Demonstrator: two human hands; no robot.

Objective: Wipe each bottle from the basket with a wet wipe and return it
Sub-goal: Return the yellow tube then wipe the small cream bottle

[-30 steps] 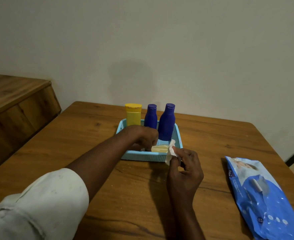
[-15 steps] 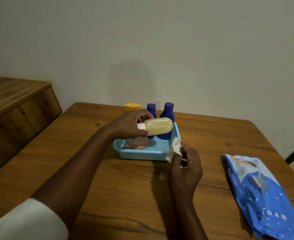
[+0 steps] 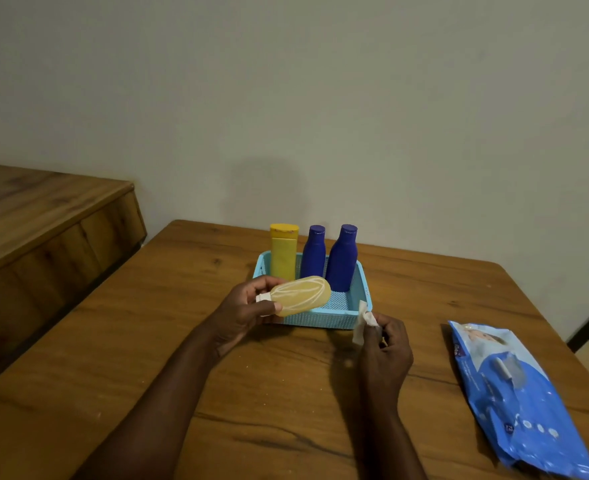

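Left hand (image 3: 248,311) grips a pale yellow translucent bottle (image 3: 301,295) near its white cap (image 3: 263,298), fingers and thumb curled round the neck end. The bottle lies roughly horizontal, cap to the left, held above the front-left corner of the light blue perforated basket (image 3: 324,320). White curved line pattern on its body; no readable text.

Right hand (image 3: 384,351) pinches a crumpled white wet wipe (image 3: 364,322) between thumb and fingertips, just at the basket's front-right corner. Wipe and held bottle are apart.

In the basket, upright along the back: a yellow bottle (image 3: 283,252) with a flip cap at left, then two dark blue bottles (image 3: 313,254) (image 3: 343,259). No labels legible on any.

Basket sits on the wooden bench (image 3: 182,341). At right on the bench lies a blue wet wipe pack (image 3: 521,396), flat, with a white closure tab on top. Printing near its top edge is too small to read.
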